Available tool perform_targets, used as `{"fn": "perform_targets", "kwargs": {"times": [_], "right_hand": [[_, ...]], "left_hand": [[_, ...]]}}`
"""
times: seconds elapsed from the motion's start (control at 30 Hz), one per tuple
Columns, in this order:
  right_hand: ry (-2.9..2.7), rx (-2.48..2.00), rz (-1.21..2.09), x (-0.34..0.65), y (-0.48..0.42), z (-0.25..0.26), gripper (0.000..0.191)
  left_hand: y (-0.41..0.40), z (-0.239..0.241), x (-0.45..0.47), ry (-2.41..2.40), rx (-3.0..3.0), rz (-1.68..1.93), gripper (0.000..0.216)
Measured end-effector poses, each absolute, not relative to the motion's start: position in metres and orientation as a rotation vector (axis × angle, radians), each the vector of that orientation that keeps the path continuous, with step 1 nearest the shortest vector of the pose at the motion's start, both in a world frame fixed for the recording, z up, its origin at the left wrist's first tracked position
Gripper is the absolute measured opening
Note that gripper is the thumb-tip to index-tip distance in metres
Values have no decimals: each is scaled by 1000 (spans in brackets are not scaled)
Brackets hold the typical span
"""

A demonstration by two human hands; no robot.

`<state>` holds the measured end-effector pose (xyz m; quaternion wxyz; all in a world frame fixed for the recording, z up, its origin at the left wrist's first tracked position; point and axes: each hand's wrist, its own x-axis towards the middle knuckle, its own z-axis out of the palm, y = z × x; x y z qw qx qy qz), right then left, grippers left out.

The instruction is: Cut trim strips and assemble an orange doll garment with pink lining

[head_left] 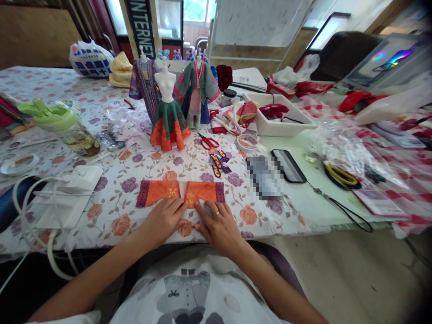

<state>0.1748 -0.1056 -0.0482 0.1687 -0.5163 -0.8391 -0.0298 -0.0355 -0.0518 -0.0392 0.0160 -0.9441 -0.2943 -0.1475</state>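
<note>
A strip of orange cloth (pixel 157 192) with patterned purple ends lies flat on the flowered tablecloth before me. It has a slit near its middle, where a paler pink layer shows, and gold marks beside it. My left hand (pixel 165 218) rests at the strip's near edge, left of the slit, fingers closed together on the cloth. On the other side of the slit, my right hand (pixel 218 222), with a ring, lies with its fingers apart, fingertips touching the cloth and thumb on the tablecloth. Beyond the strip are small purple-and-yellow patterned scraps (pixel 218 164) and red-handled scissors (pixel 209 143).
A white mannequin (pixel 166 85) in a green-and-orange skirt stands beyond, near two dressed ones. A power strip (pixel 72 193) with cables lies left, near a green-lidded bottle (pixel 67 128). Rightward are a tape roll (pixel 247 142), a phone (pixel 288 165) and a white tray (pixel 283 128).
</note>
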Motion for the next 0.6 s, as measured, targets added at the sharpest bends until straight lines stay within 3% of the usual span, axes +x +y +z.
{"fn": "perform_targets", "kwargs": {"times": [0.17, 0.43, 0.6], "right_hand": [[-2408, -1487, -72, 175, -106, -48, 50], [-2392, -1492, -63, 175, -106, -48, 49], [-2388, -1474, -102, 175, -104, -50, 48]], "left_hand": [[-68, -48, -42, -940, -2884, -364, 55], [-46, -40, -72, -1113, -2831, -749, 32], [-21, -33, -92, -1139, -2865, -888, 28]]}}
